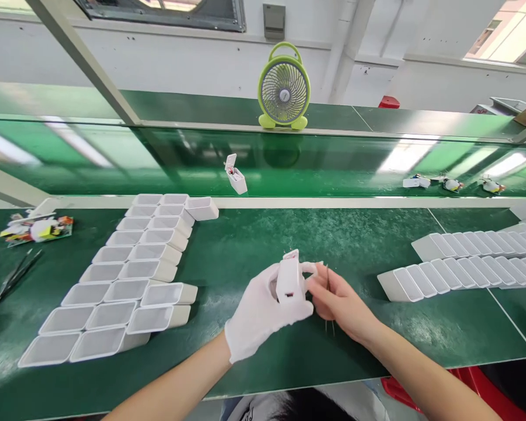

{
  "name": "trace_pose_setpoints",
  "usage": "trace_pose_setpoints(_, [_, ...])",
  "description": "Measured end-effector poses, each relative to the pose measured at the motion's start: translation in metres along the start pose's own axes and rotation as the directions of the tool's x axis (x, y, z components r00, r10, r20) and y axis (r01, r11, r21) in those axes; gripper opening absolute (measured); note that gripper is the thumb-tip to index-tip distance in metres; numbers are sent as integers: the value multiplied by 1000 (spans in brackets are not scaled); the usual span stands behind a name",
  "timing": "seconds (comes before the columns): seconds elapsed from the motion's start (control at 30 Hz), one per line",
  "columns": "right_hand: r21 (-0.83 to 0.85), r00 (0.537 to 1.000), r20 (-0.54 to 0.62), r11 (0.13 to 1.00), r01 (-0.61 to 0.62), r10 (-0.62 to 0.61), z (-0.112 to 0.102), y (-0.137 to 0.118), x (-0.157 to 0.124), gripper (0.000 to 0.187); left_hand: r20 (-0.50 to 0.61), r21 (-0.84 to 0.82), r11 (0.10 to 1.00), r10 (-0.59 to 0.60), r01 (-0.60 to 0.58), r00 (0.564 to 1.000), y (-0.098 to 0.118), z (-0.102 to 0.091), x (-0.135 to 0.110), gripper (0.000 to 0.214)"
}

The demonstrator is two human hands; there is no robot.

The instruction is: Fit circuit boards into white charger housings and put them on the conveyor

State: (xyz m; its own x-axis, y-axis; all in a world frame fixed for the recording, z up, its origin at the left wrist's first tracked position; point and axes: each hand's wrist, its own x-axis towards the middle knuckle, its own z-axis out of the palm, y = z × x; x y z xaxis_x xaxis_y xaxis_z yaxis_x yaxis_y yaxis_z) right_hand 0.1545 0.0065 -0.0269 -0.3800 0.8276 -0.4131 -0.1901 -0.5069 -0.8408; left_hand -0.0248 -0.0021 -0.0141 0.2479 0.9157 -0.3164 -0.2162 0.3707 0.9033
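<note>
At lower centre of the frame, our gloved left hand is wrapped around a small white plastic housing and holds it upright above the green work mat. Our bare right hand sits just right of the housing, its fingertips pinched at the housing's right edge; a thin dark pair of tweezers runs through this hand, points downward.

At left of the frame, we see rows of open white trays laid side by side on the mat. At right, two further rows of white casings lie in overlapping lines. At far left lie a cluster of small parts and a dark slim tool.

Above centre, one housing with its lid open rests on the glossy green conveyor belt; several small assemblies lie at the belt's right end. A green desk fan stands on the shelf behind.
</note>
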Motion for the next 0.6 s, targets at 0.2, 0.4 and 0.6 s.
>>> trace_pose_setpoints(0.2, [-386,860,-254,862,330,-443,-29,-38,-4,58,-52,-71,990,-128,124,990,9,0,7,34])
trace_pose_setpoints(0.4, [-447,790,-133,747,492,-599,-14,-69,-16,55,-111,-122,980,-174,160,978,8,0,10,37])
trace_pose_setpoints(0.6, [-435,664,-141,648,625,-734,9,-54,-15,19,-152,-69,971,-235,227,960,9,2,10,35])
